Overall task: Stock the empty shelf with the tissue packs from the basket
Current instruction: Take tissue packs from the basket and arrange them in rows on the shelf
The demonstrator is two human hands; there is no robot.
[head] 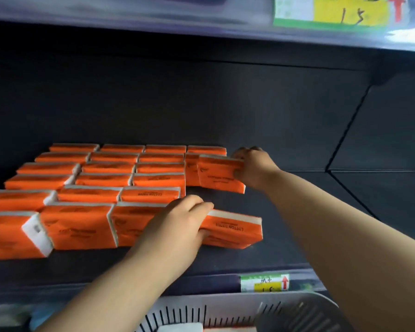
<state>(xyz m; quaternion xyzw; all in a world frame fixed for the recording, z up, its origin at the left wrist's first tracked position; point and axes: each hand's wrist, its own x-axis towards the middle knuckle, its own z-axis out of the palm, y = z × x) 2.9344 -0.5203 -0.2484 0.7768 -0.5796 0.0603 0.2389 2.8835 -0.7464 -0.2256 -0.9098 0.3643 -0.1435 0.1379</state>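
Note:
Several orange tissue packs stand in rows on the dark shelf, filling its left and middle part. My right hand is shut on one orange tissue pack, held tilted at the right end of the far rows. My left hand grips another orange pack that rests on the shelf near the front, right of the front row. The grey slotted basket sits below the shelf edge, with a little of a white and orange pack showing inside.
A green and yellow price tag is fixed to the shelf's front rail. Another price tag hangs on the shelf above, whose underside is close overhead. The shelf's right part is bare dark board.

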